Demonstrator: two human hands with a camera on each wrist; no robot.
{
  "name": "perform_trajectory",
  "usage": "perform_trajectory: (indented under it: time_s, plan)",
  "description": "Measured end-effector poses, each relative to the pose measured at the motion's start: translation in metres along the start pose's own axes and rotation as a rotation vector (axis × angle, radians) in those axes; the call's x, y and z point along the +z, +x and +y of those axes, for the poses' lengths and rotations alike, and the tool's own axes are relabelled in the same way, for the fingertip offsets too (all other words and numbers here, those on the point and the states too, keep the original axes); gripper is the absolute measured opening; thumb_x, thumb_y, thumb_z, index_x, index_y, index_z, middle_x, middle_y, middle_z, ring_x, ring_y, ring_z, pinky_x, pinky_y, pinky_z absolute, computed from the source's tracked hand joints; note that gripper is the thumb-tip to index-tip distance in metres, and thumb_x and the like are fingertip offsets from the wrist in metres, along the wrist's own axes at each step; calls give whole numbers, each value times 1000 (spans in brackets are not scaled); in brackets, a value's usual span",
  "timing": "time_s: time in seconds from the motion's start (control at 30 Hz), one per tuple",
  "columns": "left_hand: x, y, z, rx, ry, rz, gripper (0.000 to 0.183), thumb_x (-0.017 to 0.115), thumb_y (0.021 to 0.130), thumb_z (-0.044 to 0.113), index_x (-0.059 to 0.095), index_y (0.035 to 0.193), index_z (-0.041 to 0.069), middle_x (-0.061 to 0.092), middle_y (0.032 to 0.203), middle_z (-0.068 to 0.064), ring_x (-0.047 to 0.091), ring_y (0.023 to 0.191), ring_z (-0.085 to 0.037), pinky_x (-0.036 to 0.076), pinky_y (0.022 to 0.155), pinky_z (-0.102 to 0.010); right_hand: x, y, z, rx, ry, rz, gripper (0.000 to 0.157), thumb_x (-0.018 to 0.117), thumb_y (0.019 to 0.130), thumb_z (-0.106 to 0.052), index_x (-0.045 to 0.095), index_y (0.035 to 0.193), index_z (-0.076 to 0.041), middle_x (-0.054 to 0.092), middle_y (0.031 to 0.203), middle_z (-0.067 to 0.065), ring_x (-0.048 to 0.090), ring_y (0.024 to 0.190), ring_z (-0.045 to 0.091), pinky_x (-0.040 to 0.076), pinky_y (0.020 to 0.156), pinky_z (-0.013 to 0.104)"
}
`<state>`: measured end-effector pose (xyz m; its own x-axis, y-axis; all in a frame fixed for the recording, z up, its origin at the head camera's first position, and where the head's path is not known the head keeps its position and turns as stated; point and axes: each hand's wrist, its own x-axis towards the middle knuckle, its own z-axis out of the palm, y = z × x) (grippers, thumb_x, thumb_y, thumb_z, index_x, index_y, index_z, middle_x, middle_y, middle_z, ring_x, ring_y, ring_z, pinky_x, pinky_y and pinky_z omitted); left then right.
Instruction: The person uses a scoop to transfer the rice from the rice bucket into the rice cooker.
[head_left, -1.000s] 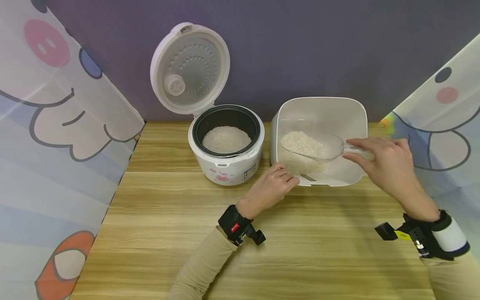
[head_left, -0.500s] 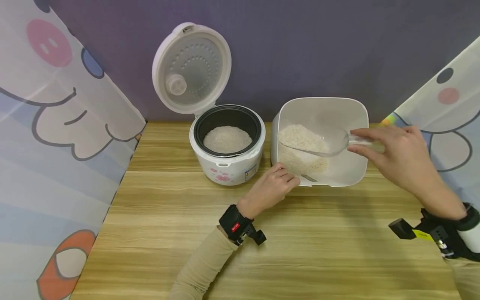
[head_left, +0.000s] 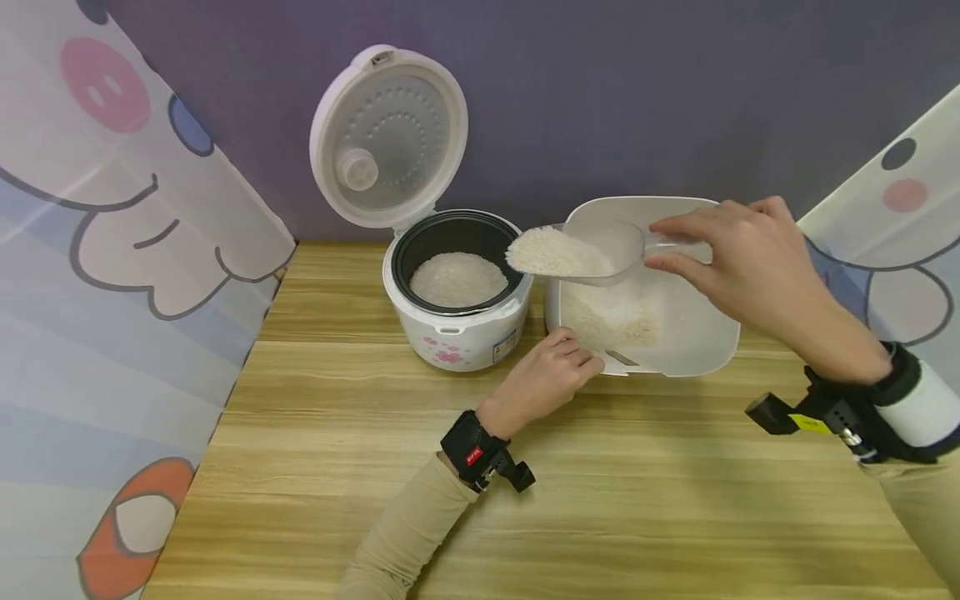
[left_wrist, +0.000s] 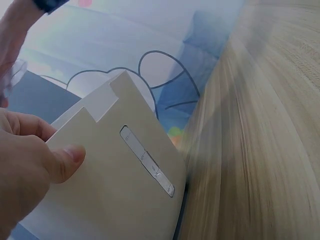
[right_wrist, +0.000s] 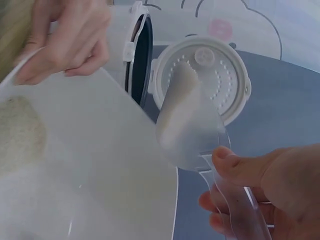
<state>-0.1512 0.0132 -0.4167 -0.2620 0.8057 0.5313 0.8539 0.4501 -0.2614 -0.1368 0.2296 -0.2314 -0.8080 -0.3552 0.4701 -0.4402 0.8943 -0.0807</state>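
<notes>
My right hand [head_left: 738,258] grips the handle of a clear plastic scoop [head_left: 626,250], which carries a heap of white rice [head_left: 558,252]. In the head view the scoop's front reaches over the gap between a white rice bin [head_left: 697,333] and a rice cooker [head_left: 450,333], its tip overlapping the cooker's right rim. My left hand [head_left: 543,371] pinches the bin's near left rim; the left wrist view shows the thumb [left_wrist: 67,162] on the outer wall and the fingers inside. Some rice [head_left: 600,321] lies in the bin. The cooker's dark inner pot [head_left: 420,242] holds rice too.
The cooker's lid [head_left: 390,142] stands raised against the dark back wall [head_left: 600,100]. Both containers stand at the back of a wooden table [head_left: 360,467]. Cartoon-printed sheets [head_left: 112,250] flank the table on both sides. A narrow strip window [left_wrist: 145,159] runs along the bin's wall.
The right hand has lifted the loaded scoop out of the bin and moved it left toward the cooker. Less rice shows in the bin. The left hand stays at the rim.
</notes>
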Motion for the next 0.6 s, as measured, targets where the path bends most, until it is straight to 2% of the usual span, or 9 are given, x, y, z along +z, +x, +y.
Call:
perform_trajectory:
  time_s: [0.2,0.33,0.6]
  plan:
    - [-1,0,1,8,19,-6,15,60,100,7,70,101,18,76,95,8,68,88,-11,43,103,-29,3,24,-13,17,-22,-56,36,81,90,-27,76,119,-7,77,108,17,65,91,39,33,85,56]
    - [0,0,2,15,22,0,15,60,101,7,70,101,18,76,95,8,68,88,-10,43,102,-29,5,36,-20,13,-44,-65,35,80,91,-26,75,120,-7,77,110,16,63,91,38,32,88,58]
    - [-1,-1,1,6,29,-5,16,61,99,6,70,101,19,76,97,9,68,89,-11,42,103,-29,13,51,-34,-61,-104,20,30,82,88,-21,73,113,-8,76,101,18,62,84,40,33,87,58]
